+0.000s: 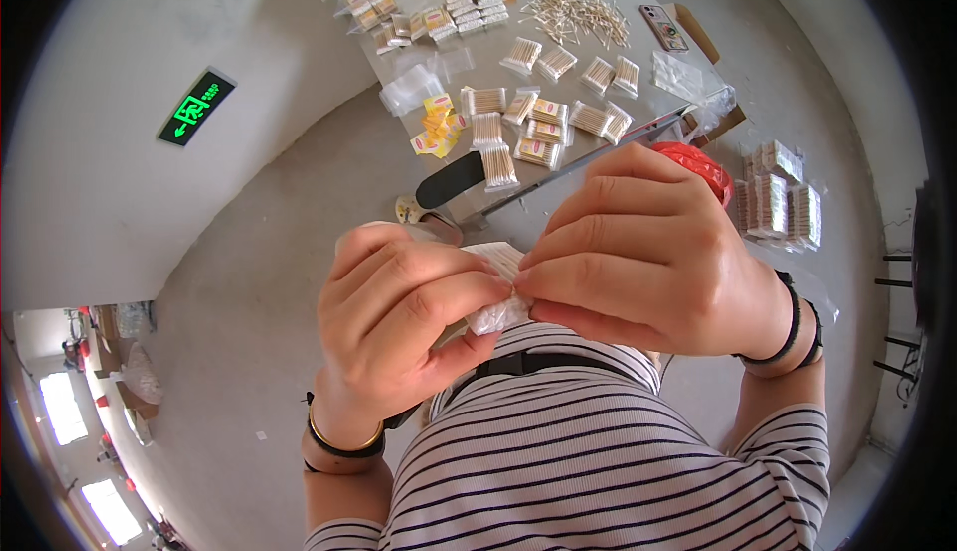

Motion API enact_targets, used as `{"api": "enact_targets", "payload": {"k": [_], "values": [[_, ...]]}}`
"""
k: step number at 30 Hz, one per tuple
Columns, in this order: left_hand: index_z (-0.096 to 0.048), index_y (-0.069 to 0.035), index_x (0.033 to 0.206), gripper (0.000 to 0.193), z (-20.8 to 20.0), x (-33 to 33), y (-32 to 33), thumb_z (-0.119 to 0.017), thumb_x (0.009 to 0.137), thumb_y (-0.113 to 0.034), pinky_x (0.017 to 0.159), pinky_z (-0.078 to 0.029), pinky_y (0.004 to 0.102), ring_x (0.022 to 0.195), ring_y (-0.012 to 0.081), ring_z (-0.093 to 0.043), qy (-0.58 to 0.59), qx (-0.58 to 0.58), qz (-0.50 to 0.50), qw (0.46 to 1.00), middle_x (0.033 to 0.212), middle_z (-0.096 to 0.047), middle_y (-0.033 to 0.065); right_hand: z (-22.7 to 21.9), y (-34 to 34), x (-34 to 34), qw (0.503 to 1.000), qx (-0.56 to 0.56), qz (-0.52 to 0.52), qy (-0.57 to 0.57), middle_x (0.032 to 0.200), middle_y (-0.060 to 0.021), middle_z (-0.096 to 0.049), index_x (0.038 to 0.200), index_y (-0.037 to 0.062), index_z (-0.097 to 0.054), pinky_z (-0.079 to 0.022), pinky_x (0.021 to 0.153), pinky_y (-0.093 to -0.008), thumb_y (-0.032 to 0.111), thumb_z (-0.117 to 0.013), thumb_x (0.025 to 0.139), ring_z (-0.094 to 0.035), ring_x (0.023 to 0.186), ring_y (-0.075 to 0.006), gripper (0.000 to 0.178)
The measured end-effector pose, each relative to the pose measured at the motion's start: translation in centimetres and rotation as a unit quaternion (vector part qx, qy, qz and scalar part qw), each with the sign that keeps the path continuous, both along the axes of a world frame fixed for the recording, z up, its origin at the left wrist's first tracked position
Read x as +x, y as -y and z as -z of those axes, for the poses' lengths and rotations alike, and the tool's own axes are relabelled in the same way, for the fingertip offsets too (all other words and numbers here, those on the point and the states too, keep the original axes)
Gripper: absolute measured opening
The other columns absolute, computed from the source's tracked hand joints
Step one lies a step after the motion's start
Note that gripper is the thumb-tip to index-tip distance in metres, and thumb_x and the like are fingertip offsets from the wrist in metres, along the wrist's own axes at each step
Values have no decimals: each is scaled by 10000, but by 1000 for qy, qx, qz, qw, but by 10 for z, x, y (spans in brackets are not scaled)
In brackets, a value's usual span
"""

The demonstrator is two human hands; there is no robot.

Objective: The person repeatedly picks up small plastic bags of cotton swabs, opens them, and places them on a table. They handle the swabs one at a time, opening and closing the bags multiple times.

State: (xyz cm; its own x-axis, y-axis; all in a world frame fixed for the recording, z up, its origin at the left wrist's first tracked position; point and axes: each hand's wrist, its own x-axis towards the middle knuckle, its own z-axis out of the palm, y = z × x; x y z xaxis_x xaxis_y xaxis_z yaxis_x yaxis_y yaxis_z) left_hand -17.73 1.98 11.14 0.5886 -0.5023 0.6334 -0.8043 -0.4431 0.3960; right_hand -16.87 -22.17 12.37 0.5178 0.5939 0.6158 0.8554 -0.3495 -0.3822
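Close to my body, both hands hold a small clear bag of cotton swabs [496, 316] whose white tips show at its lower end. My left hand [394, 292] has its fingers closed around the bag's left side, thumb below. At the bag's right edge, my right hand [638, 252] pinches the plastic between fingertips and thumb; the fingers hide part of it. Past my hands on the table lie several filled swab bags [486, 131], some with yellow cards inside. Loose yellow cards [439, 128] are scattered at the table's left edge.
A table [469, 73] carries a pile of loose cotton swabs [573, 13], empty clear bags [411, 88], stacked finished packs [469, 3] and a phone [663, 28]. Right of it are a red plastic-covered object [698, 167] and more bundled packs [768, 207]. A black flat object [449, 182] juts near the table's front.
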Motion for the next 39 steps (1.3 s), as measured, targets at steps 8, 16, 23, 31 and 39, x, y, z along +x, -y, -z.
{"api": "enact_targets", "payload": {"k": [8,16,23,31,39], "values": [[-723,-114,935,258,2,-2,0,-859,715,-113,703,-492,335,743,186,-645,13,-13,3,1000,892,-720,-16,0,-2,-3,1000,-14,6,2,832,-26,-701,923,53,-723,-509,710,-349,109,-870,739,-676,764,-213,242],[-725,-106,965,283,6,-4,1,-873,724,-92,697,-539,333,766,175,-693,5,-45,12,999,890,-736,-2,3,-4,-5,999,25,14,-36,859,-18,-708,938,75,-721,-485,737,-345,83,-864,734,-670,779,-201,250],[-722,-53,1012,347,16,-12,-3,-881,705,-29,731,-592,328,871,225,-751,-111,-144,20,983,950,-755,77,-4,5,0,983,68,-41,-168,958,-36,-736,1035,72,-751,-489,807,-362,201,-890,773,-681,873,-231,323],[-721,-20,1041,363,23,-16,4,-902,727,-38,749,-591,319,891,224,-729,-158,-220,20,963,1025,-723,108,24,-7,-3,985,108,-25,-130,1037,-56,-699,1111,73,-727,-486,841,-398,163,-832,792,-650,966,-275,347],[-743,-28,1030,342,26,-11,0,-895,724,-46,759,-591,315,899,213,-718,-125,-200,54,970,1012,-708,87,30,-7,-2,993,95,-35,-62,1024,-63,-728,1091,66,-728,-484,782,-387,269,-758,935,-670,883,-248,258]]}}
